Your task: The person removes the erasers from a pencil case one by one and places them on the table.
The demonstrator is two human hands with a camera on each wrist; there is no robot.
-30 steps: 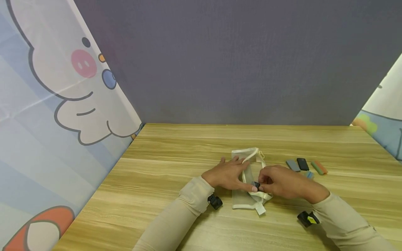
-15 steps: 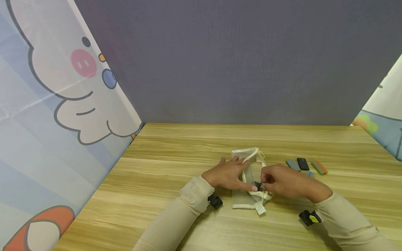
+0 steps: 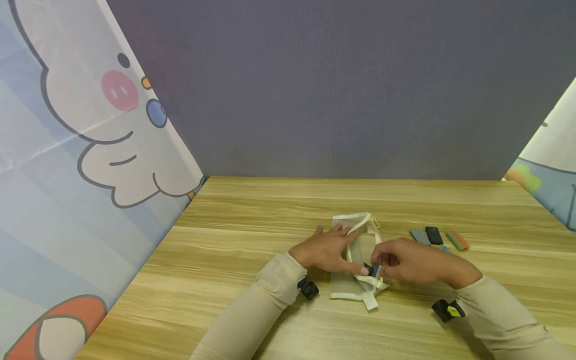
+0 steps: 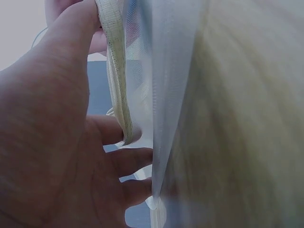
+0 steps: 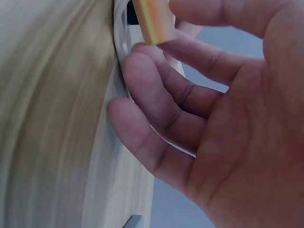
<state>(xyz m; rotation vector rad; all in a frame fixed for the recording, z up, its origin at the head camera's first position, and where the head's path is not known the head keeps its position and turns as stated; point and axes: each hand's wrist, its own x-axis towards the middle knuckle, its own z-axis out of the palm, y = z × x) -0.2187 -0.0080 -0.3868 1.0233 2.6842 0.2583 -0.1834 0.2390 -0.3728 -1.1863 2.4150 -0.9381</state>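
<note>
A white mesh pouch (image 3: 345,287) with cream zipper edging lies on the table with its mouth parted. My left hand (image 3: 326,250) rests spread on it, thumb at the mouth beside a small black item (image 3: 368,269). In the left wrist view, the fingers (image 4: 130,160) touch the mesh and the zipper edge (image 4: 116,76). My right hand (image 3: 407,260) is at the mouth, pinching a small block with a blue side (image 3: 376,270); in the right wrist view this block (image 5: 154,21) shows yellow and orange. Its far end is hidden.
Right of the pouch lie several small flat blocks: a grey one (image 3: 420,237), a black one (image 3: 434,235), a green-and-orange one (image 3: 457,240) and a blue one (image 3: 444,248), partly behind the right hand. A dark grey panel (image 3: 342,90) stands behind the wooden table (image 3: 252,210).
The right hand has shifted slightly to the right and turned, so the blue side of its block now shows. The pouch's lower edge has slid slightly left. The left hand stays put.
</note>
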